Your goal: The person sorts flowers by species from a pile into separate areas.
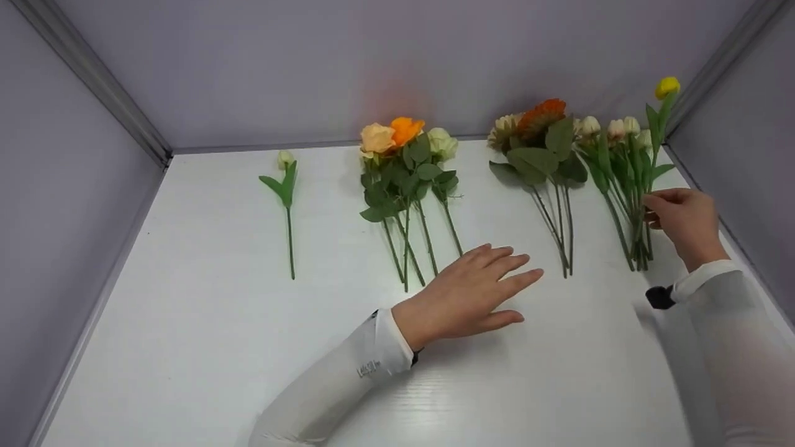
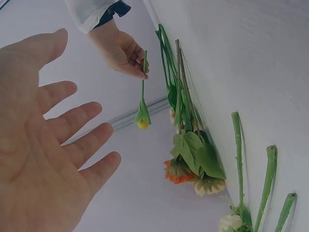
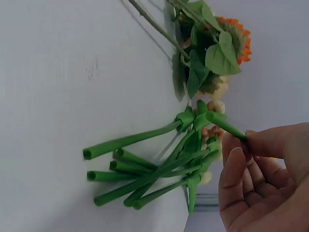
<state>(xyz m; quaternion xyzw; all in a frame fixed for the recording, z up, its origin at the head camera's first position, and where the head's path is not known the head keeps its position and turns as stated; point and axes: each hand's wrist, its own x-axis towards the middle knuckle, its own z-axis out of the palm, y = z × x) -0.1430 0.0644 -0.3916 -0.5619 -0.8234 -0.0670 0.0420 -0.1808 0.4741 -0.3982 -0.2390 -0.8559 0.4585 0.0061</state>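
Observation:
My right hand (image 1: 686,217) pinches the green stem of a yellow tulip (image 1: 667,88) between thumb and fingers, as the right wrist view also shows at the stem's cut end (image 3: 224,124). Held upright, the tulip stands off the table beside a bunch of pale tulips (image 1: 621,161) lying at the right. My left hand (image 1: 466,292) hovers over the middle of the table with fingers spread and holds nothing. It is nearest the stems of the roses (image 1: 404,143). In the left wrist view its bare palm (image 2: 34,154) faces the camera.
Sunflower-like blooms, orange (image 1: 543,117) and cream, lie between the roses and the tulips. A single white tulip (image 1: 286,159) lies alone at the left. Grey panels (image 1: 279,68) wall the white table (image 1: 205,298) at the back and sides.

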